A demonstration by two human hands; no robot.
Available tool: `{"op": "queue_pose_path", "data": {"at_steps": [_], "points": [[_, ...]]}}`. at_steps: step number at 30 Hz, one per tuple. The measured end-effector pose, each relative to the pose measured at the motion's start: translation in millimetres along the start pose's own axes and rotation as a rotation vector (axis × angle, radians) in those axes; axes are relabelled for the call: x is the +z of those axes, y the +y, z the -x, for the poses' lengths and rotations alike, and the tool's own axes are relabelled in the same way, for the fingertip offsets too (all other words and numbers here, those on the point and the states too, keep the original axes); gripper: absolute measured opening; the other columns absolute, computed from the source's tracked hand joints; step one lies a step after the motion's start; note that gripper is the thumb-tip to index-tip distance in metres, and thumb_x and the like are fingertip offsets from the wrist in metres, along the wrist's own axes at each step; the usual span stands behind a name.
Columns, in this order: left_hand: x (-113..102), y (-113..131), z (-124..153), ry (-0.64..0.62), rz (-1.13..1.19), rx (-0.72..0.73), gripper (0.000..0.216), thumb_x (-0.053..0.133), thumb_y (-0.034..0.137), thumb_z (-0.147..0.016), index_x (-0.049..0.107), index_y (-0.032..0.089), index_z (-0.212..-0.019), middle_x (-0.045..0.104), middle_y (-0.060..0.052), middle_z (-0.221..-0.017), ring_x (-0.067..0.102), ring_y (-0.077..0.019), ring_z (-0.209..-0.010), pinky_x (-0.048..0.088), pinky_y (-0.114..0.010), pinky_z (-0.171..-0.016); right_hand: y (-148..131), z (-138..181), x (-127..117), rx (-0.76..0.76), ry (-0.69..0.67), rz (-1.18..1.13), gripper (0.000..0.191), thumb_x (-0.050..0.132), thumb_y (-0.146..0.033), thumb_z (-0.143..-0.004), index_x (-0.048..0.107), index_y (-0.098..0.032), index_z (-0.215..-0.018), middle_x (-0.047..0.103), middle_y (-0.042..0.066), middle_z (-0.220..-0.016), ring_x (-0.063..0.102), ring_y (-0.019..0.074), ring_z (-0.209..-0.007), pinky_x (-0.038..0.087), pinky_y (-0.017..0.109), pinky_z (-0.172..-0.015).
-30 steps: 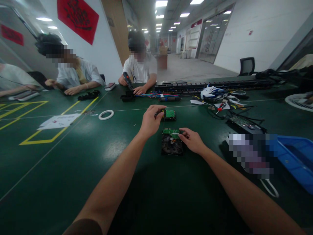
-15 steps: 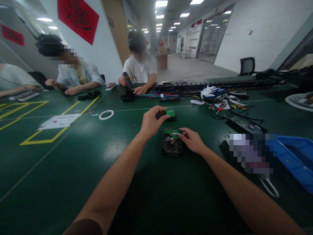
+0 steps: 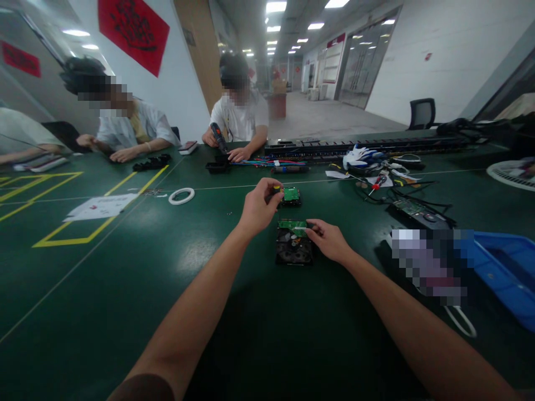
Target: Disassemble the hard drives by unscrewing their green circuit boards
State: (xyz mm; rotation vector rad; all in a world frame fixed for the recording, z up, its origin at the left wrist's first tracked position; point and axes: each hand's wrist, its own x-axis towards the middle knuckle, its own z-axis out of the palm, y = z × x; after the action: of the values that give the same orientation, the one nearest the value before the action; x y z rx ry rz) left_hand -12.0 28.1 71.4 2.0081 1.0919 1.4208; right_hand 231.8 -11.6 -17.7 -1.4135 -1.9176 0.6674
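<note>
Our left hand point(image 3: 259, 207) pinches a yellow-topped handle point(image 3: 276, 189) near the far left corner of the hard drive point(image 3: 293, 252) on the green table point(image 3: 125, 301). Our right hand point(image 3: 329, 238) narrows at its right edge; whether it grips, we can't tell. This looks like screwdriver work, calling next for an upright handle.

dark brown sleeve point(image 3: 144, 387), bare forearm point(image 3: 204, 284), bare left hand point(image 3: 258, 207)

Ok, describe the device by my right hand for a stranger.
On the green table, look left of your right hand. There lies a black device with a green board at its far end. Unlike its smaller-looking neighbour beyond, its near half is mostly dark.
</note>
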Motion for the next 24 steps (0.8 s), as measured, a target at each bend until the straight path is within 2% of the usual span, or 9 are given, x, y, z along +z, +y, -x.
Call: {"op": "queue_pose_path", "data": {"at_steps": [8,24], "points": [[-6.3,8.8,0.1,0.091,-0.243,0.138,0.024,0.066,0.014,-0.09,0.065,0.023,-0.112,0.064,-0.005,-0.109,0.063,-0.0163,-0.097,0.057,-0.03,-0.081,-2.7,0.6,-0.5,0.002,0.005,-0.005,0.042,0.059,-0.045,-0.095,0.063,-0.021,-0.129,0.07,0.003,-0.087,0.062,0.0168,-0.071,0.048,0.031,-0.064],[-6.5,13.7,-0.3,0.045,-0.229,0.159,0.028,0.062,0.011,-0.091,0.067,0.023,-0.116,0.066,-0.005,-0.111,0.064,-0.0153,-0.094,0.055,-0.03,-0.082,-3.1,0.7,-1.3,0.004,-0.009,-0.005,0.042,0.059,-0.044,-0.095,0.062,-0.022,-0.13,0.07,0.002,-0.088,0.063,0.0166,-0.072,0.049,0.031,-0.066]]}}
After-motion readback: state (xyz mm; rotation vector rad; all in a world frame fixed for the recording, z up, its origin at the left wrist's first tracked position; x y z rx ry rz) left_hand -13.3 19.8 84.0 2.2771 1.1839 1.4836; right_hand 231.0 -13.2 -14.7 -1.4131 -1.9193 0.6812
